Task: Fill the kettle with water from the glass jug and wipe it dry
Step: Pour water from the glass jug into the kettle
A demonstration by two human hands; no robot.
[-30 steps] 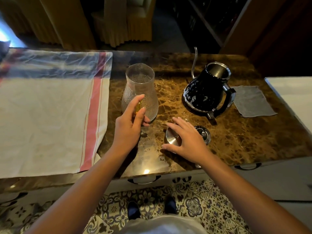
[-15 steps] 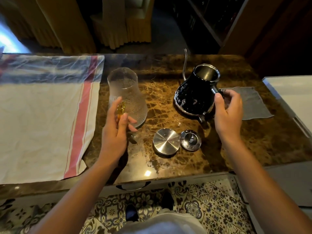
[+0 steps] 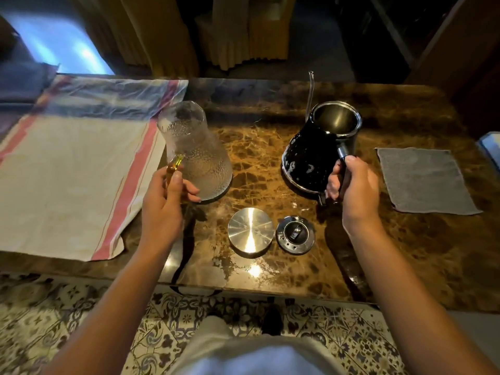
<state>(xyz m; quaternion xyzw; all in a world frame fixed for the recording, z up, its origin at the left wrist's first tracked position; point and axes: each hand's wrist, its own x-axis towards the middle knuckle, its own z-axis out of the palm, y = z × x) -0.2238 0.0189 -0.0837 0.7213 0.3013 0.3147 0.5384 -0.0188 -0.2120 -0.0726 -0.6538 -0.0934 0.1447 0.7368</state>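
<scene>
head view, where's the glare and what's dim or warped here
Head view: bright glare spots on the round steel lid and on the marble counter near its front edge; a blown-out bluish patch at top left; the background behind the counter is dark; wide-angle bending curves the counter edges; the kettle and glass jug look sharp.

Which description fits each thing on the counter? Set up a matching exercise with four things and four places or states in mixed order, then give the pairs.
Things:
1. glass jug
2. kettle
3. grey cloth
4. round steel lid

Descriptions:
A. lies flat at the right of the counter
B. handle gripped by the right hand
C. lies near the front edge, beside the knobbed lid
D. handle held by the left hand

Pairs: 1-D, 2-B, 3-A, 4-C
</scene>
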